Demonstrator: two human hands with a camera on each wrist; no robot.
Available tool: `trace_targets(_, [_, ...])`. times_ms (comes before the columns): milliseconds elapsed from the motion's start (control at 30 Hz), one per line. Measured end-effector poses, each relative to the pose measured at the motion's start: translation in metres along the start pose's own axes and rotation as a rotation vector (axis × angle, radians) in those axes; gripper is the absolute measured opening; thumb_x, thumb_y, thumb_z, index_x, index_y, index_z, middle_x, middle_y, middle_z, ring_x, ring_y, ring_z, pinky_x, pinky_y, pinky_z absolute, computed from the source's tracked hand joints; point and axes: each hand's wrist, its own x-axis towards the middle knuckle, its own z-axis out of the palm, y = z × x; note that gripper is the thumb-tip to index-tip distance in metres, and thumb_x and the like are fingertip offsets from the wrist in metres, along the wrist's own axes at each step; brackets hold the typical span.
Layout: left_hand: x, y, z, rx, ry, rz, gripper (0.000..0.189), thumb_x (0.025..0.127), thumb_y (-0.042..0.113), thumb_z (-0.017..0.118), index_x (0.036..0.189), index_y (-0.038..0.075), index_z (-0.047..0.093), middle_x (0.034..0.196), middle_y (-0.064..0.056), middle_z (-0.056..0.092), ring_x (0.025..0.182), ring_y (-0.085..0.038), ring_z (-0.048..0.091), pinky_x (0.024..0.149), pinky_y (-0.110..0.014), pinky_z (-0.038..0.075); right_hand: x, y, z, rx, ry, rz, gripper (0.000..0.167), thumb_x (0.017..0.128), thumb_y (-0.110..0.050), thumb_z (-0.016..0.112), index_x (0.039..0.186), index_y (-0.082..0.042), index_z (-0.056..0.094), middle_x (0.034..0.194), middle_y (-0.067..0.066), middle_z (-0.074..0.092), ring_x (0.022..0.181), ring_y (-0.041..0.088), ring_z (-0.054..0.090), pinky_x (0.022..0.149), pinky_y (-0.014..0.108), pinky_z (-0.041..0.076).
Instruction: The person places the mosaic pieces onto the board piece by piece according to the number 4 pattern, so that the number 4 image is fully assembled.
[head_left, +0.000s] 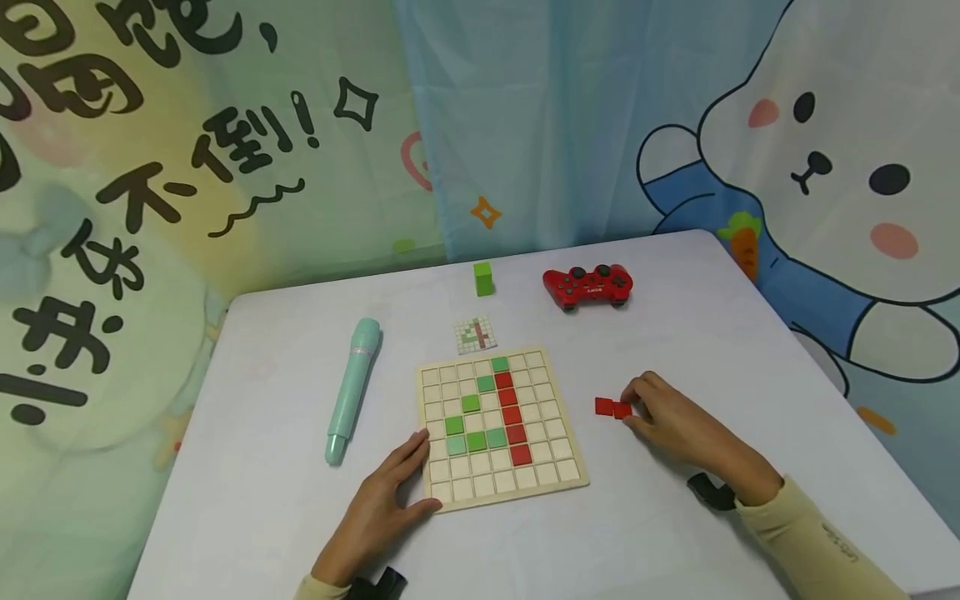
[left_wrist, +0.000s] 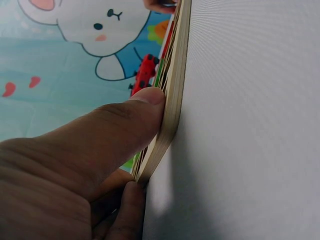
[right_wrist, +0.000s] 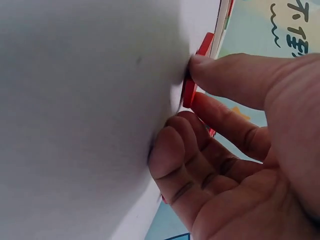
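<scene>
A square wooden grid board (head_left: 510, 429) lies on the table with red, green and teal square tiles in some of its cells. My left hand (head_left: 382, 500) rests at its near left corner, fingers along the left edge and thumb (left_wrist: 145, 105) against the near edge. To the right of the board, my right hand (head_left: 667, 417) pinches a small red tile (head_left: 622, 410) between thumb and index finger, low over the table. Another red tile (head_left: 603, 406) lies right beside it. In the right wrist view the pinched tile (right_wrist: 189, 92) stands edge-on and the other fingers are curled.
A small pattern card (head_left: 476, 335) lies behind the board, with a green block (head_left: 483, 279) farther back. At the back right sits a red game controller (head_left: 588, 287). A teal wand-like tube (head_left: 352, 392) lies left of the board. Printed curtains hang behind the white table (head_left: 262, 400).
</scene>
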Motion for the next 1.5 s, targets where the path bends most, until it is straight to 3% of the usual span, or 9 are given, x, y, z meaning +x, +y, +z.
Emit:
trace_targets(533, [-0.001,0.003,-0.001,-0.002,-0.014,-0.014,0.087,0.081,0.019,0.093,0.157,0.007,0.053,0.169,-0.002,0.047,0.156,-0.029,0.046,0.124,-0.05,0.046,-0.011,0.004,-0.008,-0.012,0.079,-0.022,0.021,0.094,-0.007,0.079,0.109,-0.002,0.065,0.105,0.008,0.063,0.088,0.016,0.063,0.07,0.027,0.059])
trace_targets(867, [-0.001,0.002,-0.001,0.001,0.006,0.009,0.086,0.08,0.018,0.093,0.156,0.005,0.053,0.168,-0.005,0.048,0.155,-0.03,0.047,0.123,-0.051,0.046,-0.02,0.003,-0.015,-0.034,0.08,-0.033,0.024,0.094,-0.01,0.081,0.112,-0.004,0.067,0.105,0.007,0.063,0.089,0.015,0.062,0.07,0.026,0.059])
trace_targets(1167, [-0.001,0.003,-0.001,0.0,0.006,0.008,0.086,0.08,0.017,0.093,0.156,0.004,0.053,0.168,-0.005,0.049,0.155,-0.03,0.047,0.123,-0.051,0.046,-0.022,-0.026,-0.024,0.004,0.035,-0.119,0.028,0.093,-0.006,0.081,0.116,-0.01,0.066,0.113,0.002,0.062,0.092,0.011,0.06,0.068,0.018,0.057])
trace_targets(1500, [0.0,0.003,-0.001,-0.009,-0.008,-0.01,0.085,0.082,0.018,0.093,0.156,0.005,0.053,0.169,-0.004,0.047,0.156,-0.03,0.045,0.125,-0.05,0.044,-0.016,-0.071,-0.001,0.074,-0.071,-0.281,0.024,0.096,-0.007,0.077,0.115,-0.014,0.064,0.112,-0.003,0.061,0.09,0.003,0.058,0.07,0.016,0.055])
